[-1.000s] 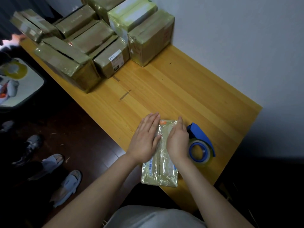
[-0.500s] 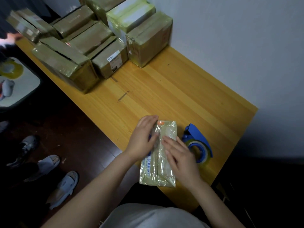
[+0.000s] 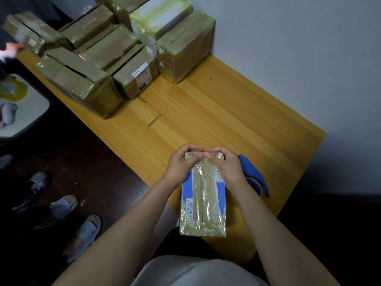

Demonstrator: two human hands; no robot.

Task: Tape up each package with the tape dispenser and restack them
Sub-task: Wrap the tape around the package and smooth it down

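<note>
The fingers (image 3: 191,148) of both hands are curled over the far end of the package (image 3: 204,203). The two thumbs meet tip to tip on its top face, where the strip of tape folds over the edge. So the left hand (image 3: 178,165) and the right hand (image 3: 225,167) both grip that end and press the tape down. I judge this to be the smoothing step: the strip is laid, and the package is not yet back on the pile.

To do it well, press firmly along the fold and run the thumbs from the middle out toward the corners, so that no air or wrinkle is trapped under the shiny film (it looks creased along the middle ridge).

The package lies lengthwise at the near edge of the table (image 3: 226,112), its near end hanging over toward the person. Push downward, not toward the body, or it may tip off.

The tape dispenser (image 3: 254,174) rests just beside the package on the right, partly hidden by the right wrist, and is handy if another strip is needed. The other packages (image 3: 115,62) stand together at the far left end of the table, well apart. That looks like the place to restack this one.
</note>
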